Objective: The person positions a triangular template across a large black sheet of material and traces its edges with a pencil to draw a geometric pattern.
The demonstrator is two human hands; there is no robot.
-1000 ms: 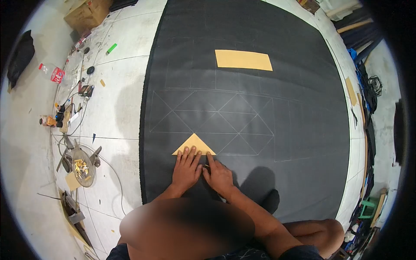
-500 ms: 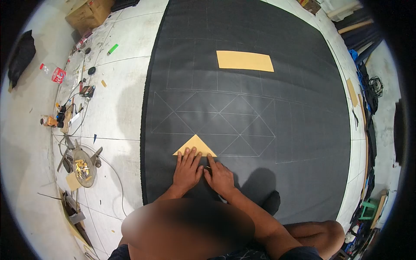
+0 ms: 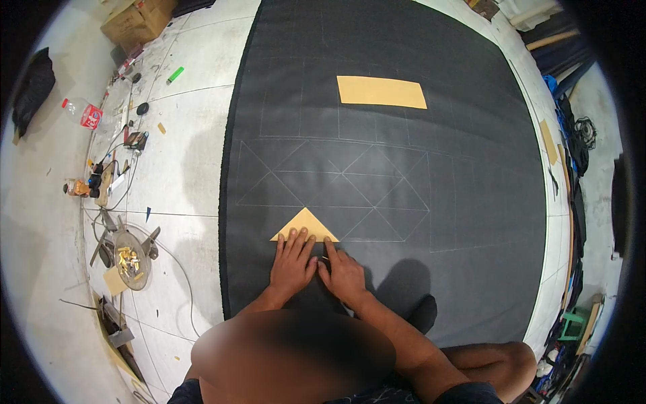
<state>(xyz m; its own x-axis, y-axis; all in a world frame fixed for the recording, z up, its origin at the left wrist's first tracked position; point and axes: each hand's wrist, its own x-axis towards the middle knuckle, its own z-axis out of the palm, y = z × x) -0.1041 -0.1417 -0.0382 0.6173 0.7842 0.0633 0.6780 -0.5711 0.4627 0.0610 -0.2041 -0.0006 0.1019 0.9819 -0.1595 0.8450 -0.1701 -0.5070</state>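
Observation:
A yellow card triangle [image 3: 305, 223] lies on the black fabric [image 3: 484, 283], its point facing away from me and its long edge nearest me. My left hand [image 3: 292, 266] rests flat on it, fingers apart, with the fingertips over its lower part. My right hand [image 3: 344, 276] is beside it, the index fingertip at the triangle's right corner and the thumb and other fingers drawn in. A small, thin light thing shows between thumb and index finger, too small to name. Pale lines forming triangles run across the fabric beyond the card.
A yellow rectangular card [image 3: 382, 91] lies farther up the fabric. On the white floor at left are a bottle [image 3: 83, 114], a green lighter [image 3: 175, 75], cables and a dish [image 3: 132, 259] of small pieces. A cardboard box [image 3: 139, 25] stands at the far left.

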